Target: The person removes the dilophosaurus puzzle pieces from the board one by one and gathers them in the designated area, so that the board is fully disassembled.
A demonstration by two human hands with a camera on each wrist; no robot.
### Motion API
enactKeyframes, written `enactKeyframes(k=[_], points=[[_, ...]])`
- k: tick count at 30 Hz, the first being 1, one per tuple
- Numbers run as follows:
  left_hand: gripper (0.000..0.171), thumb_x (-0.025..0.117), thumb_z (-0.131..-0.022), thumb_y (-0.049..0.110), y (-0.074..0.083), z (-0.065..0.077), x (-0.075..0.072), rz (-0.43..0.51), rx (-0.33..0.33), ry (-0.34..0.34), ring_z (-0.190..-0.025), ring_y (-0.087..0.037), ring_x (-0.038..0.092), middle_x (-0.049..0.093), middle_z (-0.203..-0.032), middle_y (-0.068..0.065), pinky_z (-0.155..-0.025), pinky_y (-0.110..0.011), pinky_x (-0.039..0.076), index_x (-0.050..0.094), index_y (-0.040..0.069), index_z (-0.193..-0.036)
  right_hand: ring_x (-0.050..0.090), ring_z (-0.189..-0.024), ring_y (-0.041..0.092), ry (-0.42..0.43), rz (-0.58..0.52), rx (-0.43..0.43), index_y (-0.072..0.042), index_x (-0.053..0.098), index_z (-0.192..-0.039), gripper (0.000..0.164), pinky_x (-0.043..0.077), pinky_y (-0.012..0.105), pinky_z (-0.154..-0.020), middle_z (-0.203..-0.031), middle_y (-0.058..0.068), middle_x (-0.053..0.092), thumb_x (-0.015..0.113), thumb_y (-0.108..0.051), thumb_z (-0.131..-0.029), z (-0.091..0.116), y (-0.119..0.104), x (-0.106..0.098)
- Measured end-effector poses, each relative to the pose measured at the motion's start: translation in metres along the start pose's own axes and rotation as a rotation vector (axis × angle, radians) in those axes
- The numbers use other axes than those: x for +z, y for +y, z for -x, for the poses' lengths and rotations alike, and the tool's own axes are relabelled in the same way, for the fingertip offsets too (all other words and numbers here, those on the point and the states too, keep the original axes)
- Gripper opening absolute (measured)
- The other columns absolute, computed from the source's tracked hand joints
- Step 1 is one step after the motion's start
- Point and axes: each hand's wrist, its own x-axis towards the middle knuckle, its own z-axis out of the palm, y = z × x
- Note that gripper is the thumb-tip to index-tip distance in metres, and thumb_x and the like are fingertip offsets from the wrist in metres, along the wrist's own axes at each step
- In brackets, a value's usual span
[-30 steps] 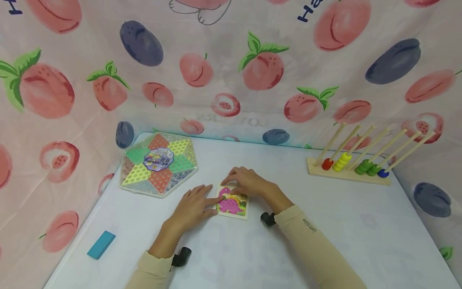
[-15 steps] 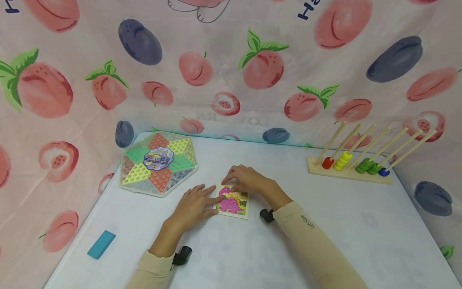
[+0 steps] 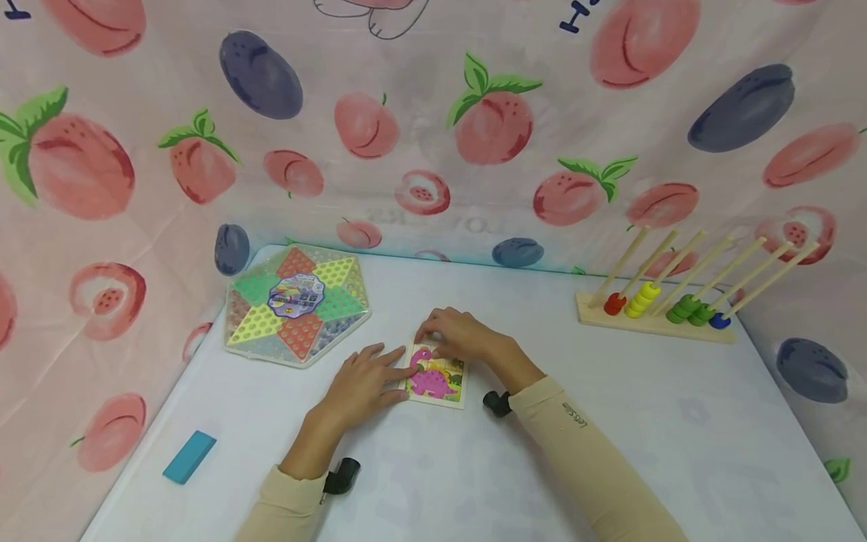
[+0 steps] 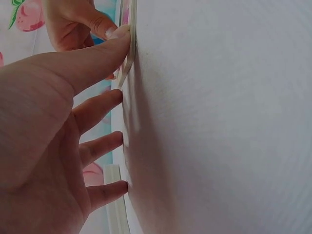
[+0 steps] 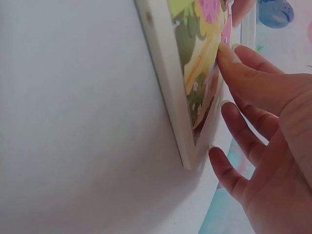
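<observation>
A small square dinosaur jigsaw puzzle (image 3: 435,382) with a pale frame lies on the white table. My left hand (image 3: 359,388) stays at its left side, fingers spread. Its index finger reaches onto the picture and its thumb touches the frame edge; the other fingertips rest on the table in the left wrist view. From above, my right hand (image 3: 463,335) bends over the upper part of the puzzle. In the right wrist view, its thumb (image 5: 231,61) presses on the picture (image 5: 197,53) while the index fingertip sits beyond it at the top. The hand hides the puzzle's upper edge.
A hexagonal Chinese checkers set (image 3: 298,301) lies at the back left. Nearer the left edge is a blue block (image 3: 190,457). A wooden bead rack (image 3: 653,324) with upright pegs and coloured rings stands back right. Behind, a fruit-print cloth (image 3: 420,135) hangs.
Both hands keep nearly the same place on the puzzle. The right wrist has shifted very slightly, and the whole head view has drifted a little.
</observation>
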Motion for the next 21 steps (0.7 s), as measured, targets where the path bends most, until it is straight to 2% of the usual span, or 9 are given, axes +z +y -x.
enactKeyframes(k=[4, 9, 16, 21], points=[[0.044, 0.078, -0.088, 0.037, -0.0002, 0.0001, -0.0004, 0.001, -0.003, -0.003, -0.148, -0.041, 0.041, 0.053, -0.156, -0.004, -0.117, -0.068, 0.035, 0.070, 0.031, -0.131, 0.055, -0.126, 0.024, 0.009, -0.003, -0.022, -0.025, 0.072, -0.124, 0.034, 0.046, 0.047, -0.113, -0.131, 0.003, 0.066, 0.077, -0.018, -0.091, 0.0011, -0.0024, -0.0021], [0.045, 0.078, -0.088, 0.037, -0.0013, 0.0002, 0.0003, 0.000, -0.002, -0.005, -0.148, -0.041, 0.041, 0.052, -0.157, -0.004, -0.117, -0.067, 0.036, 0.070, 0.032, -0.132, 0.057, -0.120, 0.021, 0.009, -0.071, -0.026, -0.021, 0.070, -0.124, 0.033, 0.048, 0.040, -0.113, -0.125, 0.002, 0.068, 0.076, -0.015, -0.092, 0.0007, -0.0024, -0.0012], [0.046, 0.078, -0.088, 0.039, -0.0027, -0.0004, 0.0018, -0.011, 0.009, 0.002, -0.148, -0.041, 0.042, 0.053, -0.157, -0.003, -0.117, -0.066, 0.037, 0.069, 0.032, -0.132, 0.057, -0.101, 0.016, 0.008, -0.137, -0.019, -0.020, 0.068, -0.126, 0.036, 0.054, 0.032, -0.101, -0.120, 0.001, 0.067, 0.076, -0.013, -0.091, -0.0011, 0.0008, 0.0021], [0.046, 0.078, -0.087, 0.038, -0.0022, -0.0005, 0.0016, -0.003, 0.002, 0.000, -0.148, -0.041, 0.041, 0.053, -0.156, -0.003, -0.117, -0.067, 0.036, 0.069, 0.033, -0.132, 0.057, -0.097, 0.015, 0.014, -0.171, -0.026, -0.018, 0.067, -0.124, 0.034, 0.055, 0.030, -0.096, -0.117, 0.002, 0.066, 0.075, -0.010, -0.091, 0.0000, 0.0011, 0.0022]])
